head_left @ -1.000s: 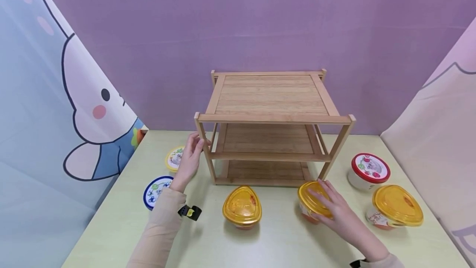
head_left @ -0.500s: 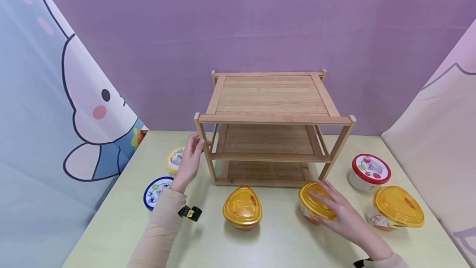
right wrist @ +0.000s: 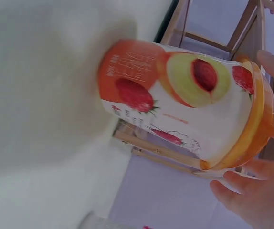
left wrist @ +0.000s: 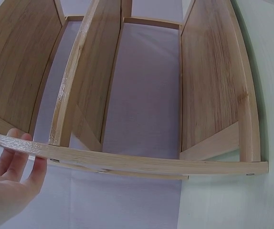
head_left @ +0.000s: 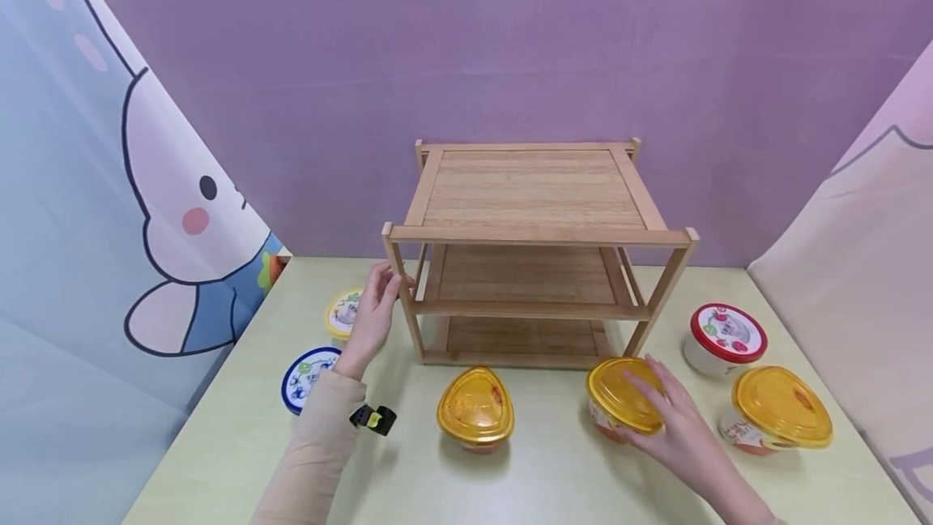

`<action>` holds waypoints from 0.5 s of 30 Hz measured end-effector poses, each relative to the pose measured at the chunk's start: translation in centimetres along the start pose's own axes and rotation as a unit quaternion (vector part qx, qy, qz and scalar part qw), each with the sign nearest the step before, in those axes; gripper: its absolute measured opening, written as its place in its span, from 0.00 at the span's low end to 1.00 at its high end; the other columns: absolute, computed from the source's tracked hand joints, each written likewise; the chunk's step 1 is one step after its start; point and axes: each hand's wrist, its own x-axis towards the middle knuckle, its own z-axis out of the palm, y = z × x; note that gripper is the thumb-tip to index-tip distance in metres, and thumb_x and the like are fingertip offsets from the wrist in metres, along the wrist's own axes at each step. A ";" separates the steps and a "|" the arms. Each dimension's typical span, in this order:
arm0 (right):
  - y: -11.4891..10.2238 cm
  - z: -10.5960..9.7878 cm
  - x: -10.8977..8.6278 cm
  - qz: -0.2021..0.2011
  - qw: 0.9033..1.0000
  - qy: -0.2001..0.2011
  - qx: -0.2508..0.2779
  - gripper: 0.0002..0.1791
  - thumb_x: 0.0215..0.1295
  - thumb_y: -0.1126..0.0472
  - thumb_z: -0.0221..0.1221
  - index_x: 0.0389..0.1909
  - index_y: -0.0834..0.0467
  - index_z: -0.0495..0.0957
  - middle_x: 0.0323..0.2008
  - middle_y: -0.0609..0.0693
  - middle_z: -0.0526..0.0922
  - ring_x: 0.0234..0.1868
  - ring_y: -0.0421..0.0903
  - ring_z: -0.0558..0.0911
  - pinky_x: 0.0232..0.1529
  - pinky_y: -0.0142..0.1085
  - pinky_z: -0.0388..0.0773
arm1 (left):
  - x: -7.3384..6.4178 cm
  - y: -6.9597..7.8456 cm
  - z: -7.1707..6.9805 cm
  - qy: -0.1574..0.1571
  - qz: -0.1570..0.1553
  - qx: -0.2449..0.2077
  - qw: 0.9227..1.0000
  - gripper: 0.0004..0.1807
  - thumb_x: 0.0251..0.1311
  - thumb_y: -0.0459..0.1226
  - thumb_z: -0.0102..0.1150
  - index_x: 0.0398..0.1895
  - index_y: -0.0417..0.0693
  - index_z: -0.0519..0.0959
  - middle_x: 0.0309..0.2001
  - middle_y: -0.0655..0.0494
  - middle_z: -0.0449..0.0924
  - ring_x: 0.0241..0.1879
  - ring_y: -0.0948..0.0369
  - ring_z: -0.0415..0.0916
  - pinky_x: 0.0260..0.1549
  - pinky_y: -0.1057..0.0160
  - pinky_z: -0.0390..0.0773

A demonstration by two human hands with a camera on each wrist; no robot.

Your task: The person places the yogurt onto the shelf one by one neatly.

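Note:
My left hand (head_left: 372, 314) grips the front left post of a three-tier wooden shelf rack (head_left: 539, 235). In the left wrist view the fingers (left wrist: 16, 164) curl behind that post. My right hand (head_left: 681, 428) is at the right side of a yoghurt tub (head_left: 618, 395) with a translucent orange-yellow lid. Its fingers are spread, their tips over or beside the lid. The right wrist view shows peach and strawberry pictures on the tub (right wrist: 189, 100), which stands on the table, and several fingers (right wrist: 237, 186) held away from the lid.
A second yellow-lidded tub (head_left: 475, 405) stands in front of the rack, a third (head_left: 780, 411) at far right. Behind that is a red-lidded tub (head_left: 725, 339). Blue-lidded (head_left: 306, 375) and yellow-rimmed (head_left: 341, 314) tubs stand left, partly hidden by my left arm. A purple cloth (head_left: 510, 47) hangs behind.
My right hand has shifted slightly right, showing more of the tub's lid. The tub and my left hand on the rack have stayed in place.

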 end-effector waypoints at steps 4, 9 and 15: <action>0.0 0.3 -0.8 0.025 0.999 0.016 0.022 0.42 0.29 0.61 0.73 0.54 0.56 0.69 0.60 0.68 0.57 0.54 0.68 0.61 0.38 0.63 0.66 | -0.1 -0.1 0.0 -0.003 -0.002 0.002 1.000 0.19 0.67 0.39 0.35 0.55 0.36 0.58 0.45 0.31 0.67 0.50 0.45 0.66 0.55 0.50 0.62; 0.1 1.0 -1.3 0.037 0.997 0.042 0.044 0.45 0.28 0.63 0.73 0.56 0.57 0.67 0.59 0.70 0.55 0.55 0.68 0.60 0.36 0.65 0.66 | 0.0 -0.1 0.0 0.001 -0.001 0.002 1.000 0.18 0.67 0.39 0.36 0.55 0.38 0.59 0.44 0.31 0.67 0.50 0.45 0.66 0.55 0.50 0.62; 0.1 1.4 -1.6 0.068 0.994 0.042 0.071 0.44 0.31 0.65 0.73 0.56 0.60 0.65 0.58 0.73 0.52 0.53 0.73 0.60 0.38 0.66 0.63 | -0.1 -0.1 0.0 0.001 0.003 0.005 1.000 0.21 0.67 0.40 0.36 0.56 0.33 0.57 0.44 0.31 0.68 0.50 0.45 0.67 0.54 0.50 0.62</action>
